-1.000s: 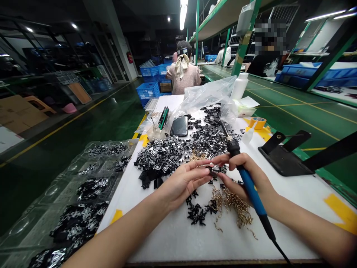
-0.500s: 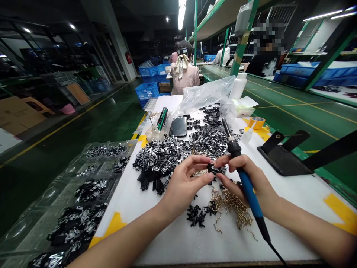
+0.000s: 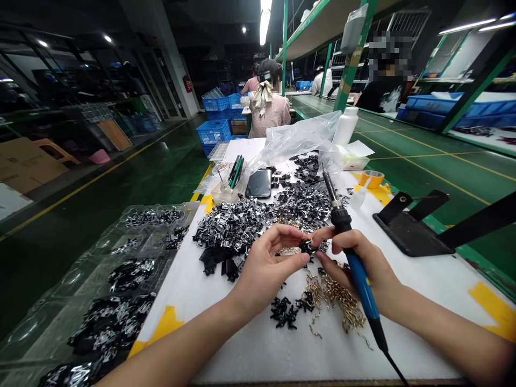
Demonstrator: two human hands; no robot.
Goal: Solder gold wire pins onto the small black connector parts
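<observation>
A small black part (image 3: 308,246) is pinched between the fingertips of both hands, above the middle of the white table. My left hand (image 3: 274,263) grips it from the left with thumb and fingers. From the other side, the thumb and index finger of my right hand (image 3: 363,258) close on it. A blue soldering iron (image 3: 360,279) also rests in my right hand, its tip pointing up and away. Behind the hands spreads a heap of black and silver parts (image 3: 234,226). Gold-coloured bent pieces (image 3: 342,301) and small black pieces (image 3: 284,313) lie below the fingers.
A clear tray (image 3: 92,279) with black parts stands at the left. Further back are a phone (image 3: 258,183), a plastic bag (image 3: 298,134), a white bottle (image 3: 345,126) and orange tape (image 3: 371,179). A black metal stand (image 3: 415,231) sits right. A person (image 3: 268,110) sits ahead.
The small black part has turned slightly between my fingertips. The view has shifted a little, and both hands remain in nearly the same place.
</observation>
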